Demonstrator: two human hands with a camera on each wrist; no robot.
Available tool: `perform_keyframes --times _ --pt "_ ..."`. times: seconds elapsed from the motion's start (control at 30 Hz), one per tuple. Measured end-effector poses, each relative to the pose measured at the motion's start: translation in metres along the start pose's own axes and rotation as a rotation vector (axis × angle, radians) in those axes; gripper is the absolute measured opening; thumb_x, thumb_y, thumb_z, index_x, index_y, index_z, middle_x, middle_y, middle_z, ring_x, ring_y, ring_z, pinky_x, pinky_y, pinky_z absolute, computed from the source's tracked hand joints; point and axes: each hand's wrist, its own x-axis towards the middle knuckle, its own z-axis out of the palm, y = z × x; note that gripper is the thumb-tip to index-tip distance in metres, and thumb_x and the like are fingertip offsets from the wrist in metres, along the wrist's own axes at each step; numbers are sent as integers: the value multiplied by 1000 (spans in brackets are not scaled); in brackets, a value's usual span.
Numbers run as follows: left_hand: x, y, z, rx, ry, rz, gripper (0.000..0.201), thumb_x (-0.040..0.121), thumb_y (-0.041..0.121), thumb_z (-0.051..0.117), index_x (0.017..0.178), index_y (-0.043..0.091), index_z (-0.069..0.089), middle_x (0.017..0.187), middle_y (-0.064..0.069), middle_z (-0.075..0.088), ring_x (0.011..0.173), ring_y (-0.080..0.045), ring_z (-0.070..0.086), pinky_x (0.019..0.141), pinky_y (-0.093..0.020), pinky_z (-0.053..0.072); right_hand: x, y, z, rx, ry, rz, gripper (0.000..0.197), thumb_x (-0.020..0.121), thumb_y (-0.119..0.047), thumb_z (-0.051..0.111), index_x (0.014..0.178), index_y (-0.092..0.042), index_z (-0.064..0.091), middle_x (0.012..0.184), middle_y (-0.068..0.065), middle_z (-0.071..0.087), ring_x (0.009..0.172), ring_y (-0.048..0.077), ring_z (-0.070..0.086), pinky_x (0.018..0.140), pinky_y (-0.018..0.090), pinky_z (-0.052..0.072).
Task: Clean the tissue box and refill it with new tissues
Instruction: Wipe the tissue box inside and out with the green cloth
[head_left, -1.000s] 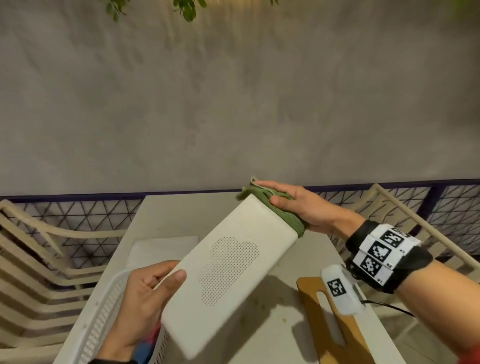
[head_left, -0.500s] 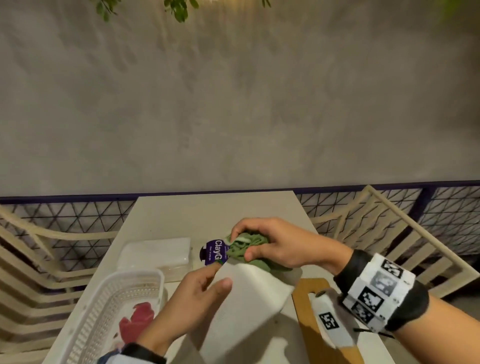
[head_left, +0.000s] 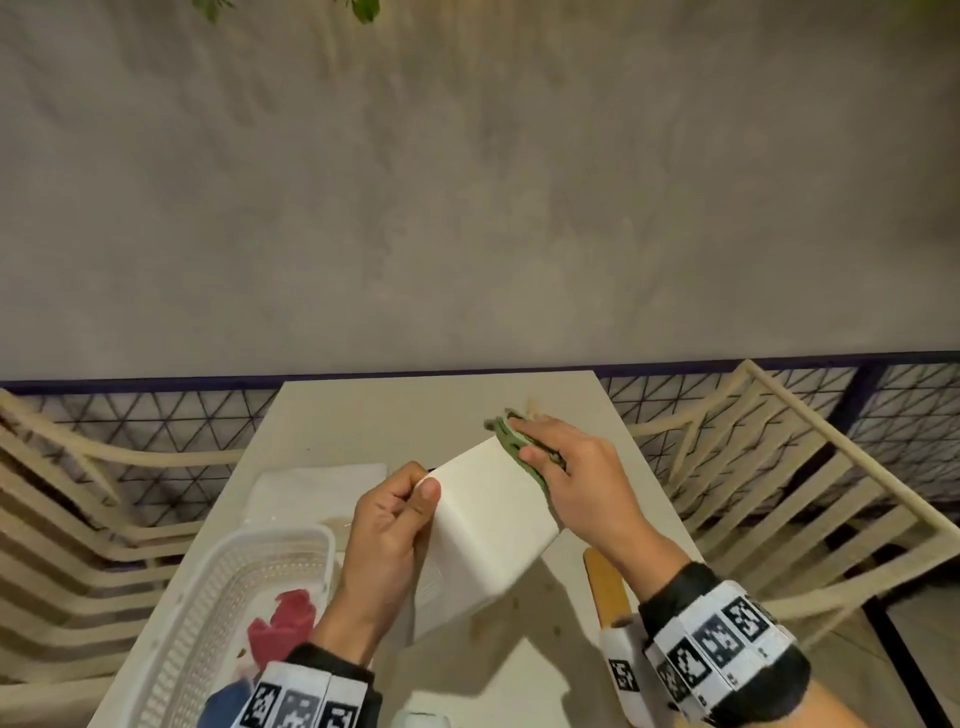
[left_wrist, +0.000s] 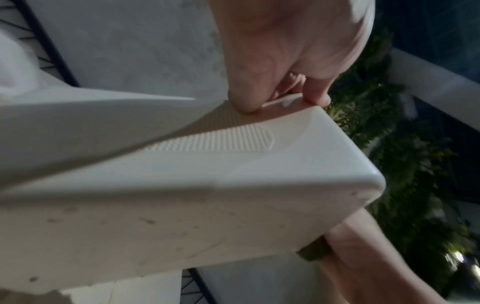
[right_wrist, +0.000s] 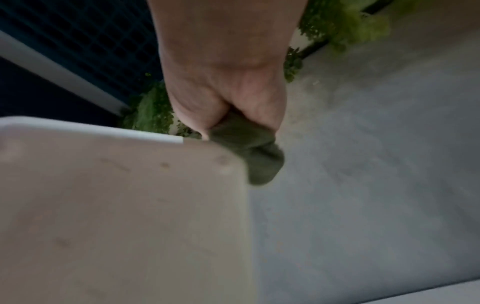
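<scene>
A white plastic tissue box (head_left: 488, 525) is held up above the table, tilted. My left hand (head_left: 389, 525) grips its near left edge, thumb on the top face; the left wrist view shows the box (left_wrist: 207, 185) with a ribbed patch and fingers (left_wrist: 244, 100) on its rim. My right hand (head_left: 576, 478) presses a folded green cloth (head_left: 519, 449) against the box's far right side. In the right wrist view the cloth (right_wrist: 249, 148) is bunched in the hand at the box's corner (right_wrist: 130, 205). A white pack of tissues (head_left: 317, 488) lies on the table at the left.
A white perforated basket (head_left: 208, 613) with a red item (head_left: 283, 623) sits at the near left of the beige table (head_left: 389, 415). A wooden lid (head_left: 608, 587) lies on the right under my forearm. Slatted chairs (head_left: 779, 493) flank the table; a railing and a grey wall stand behind.
The box has been turned and tilted between frames. My right hand with the cloth went from the box's far end to the middle, and now is on its right side.
</scene>
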Motion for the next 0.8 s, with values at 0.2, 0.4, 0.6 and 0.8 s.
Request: perform_keyframes --times 0.2,0.4,0.6,0.8 --pt "5 -9 -12 -127 18 1 44 57 58 78 58 19 57 62 -4 50 62 -13 44 55 -19 38 -20 -23 18 87 -136 -350 25 83 -17 64 106 -12 71 114 -3 67 109 5 57 100 24 42" --pt "4 -11 -19 -268 80 -26 34 59 45 80 59 18 60 66 -4 61 64 -13 55 61 -22 49 -16 -38 33 22 -180 -411 23 84 -23 65 103 -13 72 105 4 72 100 19 64 92 29 48" --pt "0 -8 -16 -194 67 -55 36 60 48 78 55 21 54 61 -1 51 62 -11 45 59 -24 37 9 -28 19 -25 -151 -289 23 79 -13 69 101 -13 73 105 3 72 101 17 64 93 18 44" --pt "5 6 -29 -231 28 30 35 65 48 76 57 22 55 58 4 51 58 -9 47 54 -19 40 1 -25 2 89 -285 -560 26 84 -26 65 95 -5 74 102 11 72 103 12 61 98 19 43"
